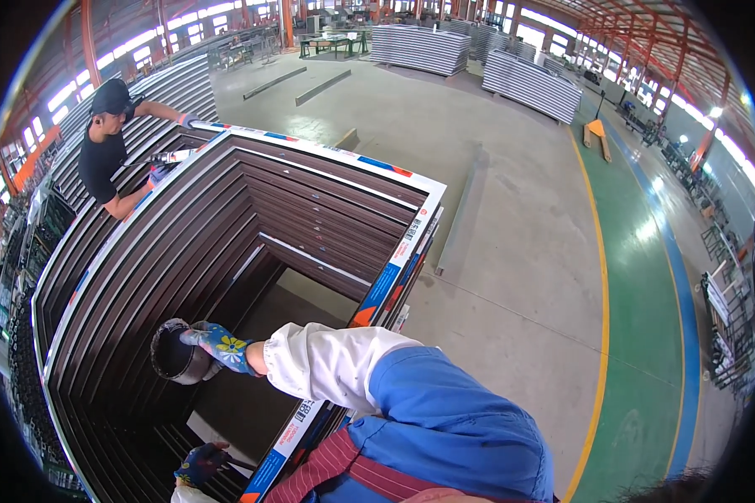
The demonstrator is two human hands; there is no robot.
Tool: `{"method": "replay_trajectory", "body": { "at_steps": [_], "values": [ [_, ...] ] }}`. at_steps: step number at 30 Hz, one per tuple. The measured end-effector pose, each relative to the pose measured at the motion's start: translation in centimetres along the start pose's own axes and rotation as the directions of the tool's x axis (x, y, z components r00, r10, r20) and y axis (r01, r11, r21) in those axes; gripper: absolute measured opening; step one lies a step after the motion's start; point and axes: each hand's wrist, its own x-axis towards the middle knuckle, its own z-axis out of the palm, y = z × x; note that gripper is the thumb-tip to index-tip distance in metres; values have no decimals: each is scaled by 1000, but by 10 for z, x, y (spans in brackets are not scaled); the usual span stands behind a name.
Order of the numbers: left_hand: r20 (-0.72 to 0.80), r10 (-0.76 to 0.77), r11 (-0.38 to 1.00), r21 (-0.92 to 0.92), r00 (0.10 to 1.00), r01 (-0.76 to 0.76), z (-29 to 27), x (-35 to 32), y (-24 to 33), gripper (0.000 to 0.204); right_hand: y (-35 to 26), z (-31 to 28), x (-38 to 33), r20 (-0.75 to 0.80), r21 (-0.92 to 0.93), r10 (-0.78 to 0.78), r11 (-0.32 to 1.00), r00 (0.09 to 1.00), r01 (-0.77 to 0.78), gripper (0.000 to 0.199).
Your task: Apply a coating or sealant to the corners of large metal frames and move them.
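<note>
My right hand [222, 345], in a blue flowered glove, grips a dark, round, open pot [195, 369] by its rim. The pot is tilted, and its inside looks black. It hangs inside the opening of a tall stack of dark brown rectangular frames [327, 214]. Lower down, near the stack's near side, my left hand [200, 466] wears a dark blue patterned glove. Its fingers are closed around something thin and dark that I cannot make out. White wrapping with blue and red patches covers the top frame [386, 281].
Across the stack at the left, a co-worker [101, 151] in a black cap leans over the frames with a grey-white tool [172, 157]. Metal bars [323, 86] lie on the floor beyond. Farther off stand wrapped stacks [533, 84] and an orange pallet jack [596, 134] on a green lane.
</note>
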Motion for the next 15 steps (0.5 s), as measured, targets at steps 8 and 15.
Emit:
{"method": "replay_trajectory", "body": {
  "at_steps": [8, 15],
  "values": [
    [-51, 226, 849, 501, 973, -171, -19, -8, 3, 26, -4, 5, -4, 32, 107, 56, 992, 998, -59, 44],
    [429, -83, 946, -250, 899, 206, -82, 25, -1, 41, -14, -7, -18, 29, 189, 25, 981, 999, -30, 42]
  ]
}}
